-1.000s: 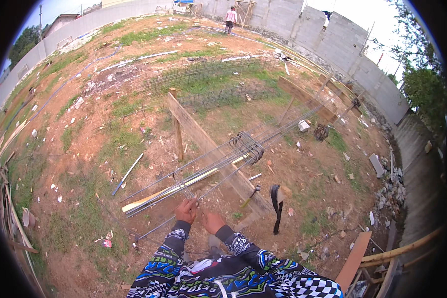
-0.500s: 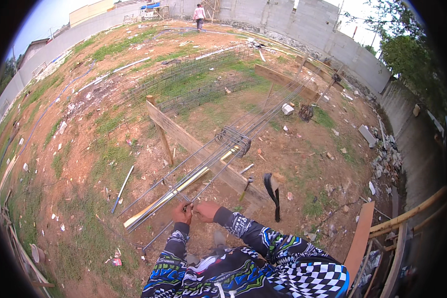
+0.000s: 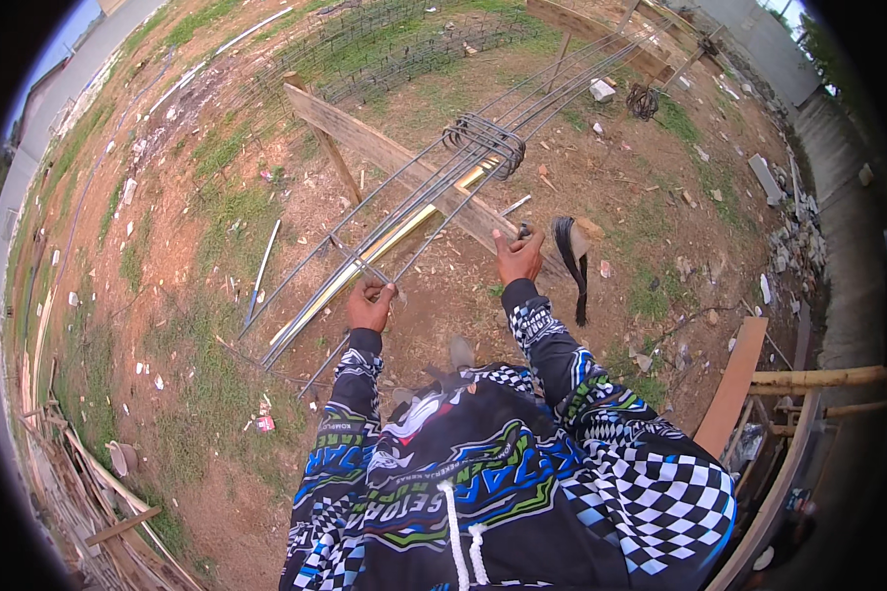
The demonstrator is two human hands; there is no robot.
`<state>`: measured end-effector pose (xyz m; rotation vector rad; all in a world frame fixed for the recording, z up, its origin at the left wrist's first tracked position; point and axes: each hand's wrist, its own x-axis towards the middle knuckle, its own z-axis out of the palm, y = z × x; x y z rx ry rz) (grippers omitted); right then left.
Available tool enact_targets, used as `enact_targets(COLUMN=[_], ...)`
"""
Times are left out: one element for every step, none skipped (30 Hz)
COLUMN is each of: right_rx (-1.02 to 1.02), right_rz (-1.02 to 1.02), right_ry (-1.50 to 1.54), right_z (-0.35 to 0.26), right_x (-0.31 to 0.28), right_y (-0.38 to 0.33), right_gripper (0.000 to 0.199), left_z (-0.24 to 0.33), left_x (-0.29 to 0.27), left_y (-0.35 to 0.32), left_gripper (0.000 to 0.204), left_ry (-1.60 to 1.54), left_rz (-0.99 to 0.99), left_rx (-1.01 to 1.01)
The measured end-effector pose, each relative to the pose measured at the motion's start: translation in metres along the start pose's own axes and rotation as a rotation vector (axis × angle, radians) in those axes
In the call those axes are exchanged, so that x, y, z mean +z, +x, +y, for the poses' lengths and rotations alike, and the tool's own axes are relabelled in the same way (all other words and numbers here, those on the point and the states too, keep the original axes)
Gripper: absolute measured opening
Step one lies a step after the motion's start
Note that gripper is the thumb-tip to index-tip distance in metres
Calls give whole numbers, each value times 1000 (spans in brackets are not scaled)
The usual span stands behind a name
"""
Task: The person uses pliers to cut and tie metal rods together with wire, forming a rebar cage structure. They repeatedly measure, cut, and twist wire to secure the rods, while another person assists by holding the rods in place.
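Observation:
Long steel bars run diagonally over a wooden plank, crossed near me by a thin bar or stirrup. At that crossing my left hand is closed, thumb and fingers pinched on the bar; any wire in them is too small to make out. Farther right, my right hand closes at the plank's near end around a small hand tool with a dark metal head; its handle is hidden. Just beside it hangs a bundle of black tie wire. A cluster of stirrups sits on the bars.
A wooden stake props the plank. Rebar cages lie on the grass beyond. A dark wire coil hangs at the far support. To my right are a brown board and bamboo poles; timber scraps lie left.
My right hand has left the bars beside my left hand and moved right to the tool at the plank. My left hand stays at the crossing. The view has tilted downward.

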<state>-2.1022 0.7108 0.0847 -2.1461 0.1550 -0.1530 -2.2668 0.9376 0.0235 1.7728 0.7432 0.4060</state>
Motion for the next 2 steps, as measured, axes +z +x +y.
enact_targets(right_rx=[66, 66], right_rz=[40, 19], right_ry=[-19, -16], right_z=[-2, -2], right_x=[0, 7], right_y=[7, 1], right_gripper=[70, 70], left_z=[-5, 8], left_x=[-11, -12], left_y=[4, 5], left_gripper=[42, 47], left_ry=[-51, -35], left_rz=[-70, -84], left_rx=[-109, -188])
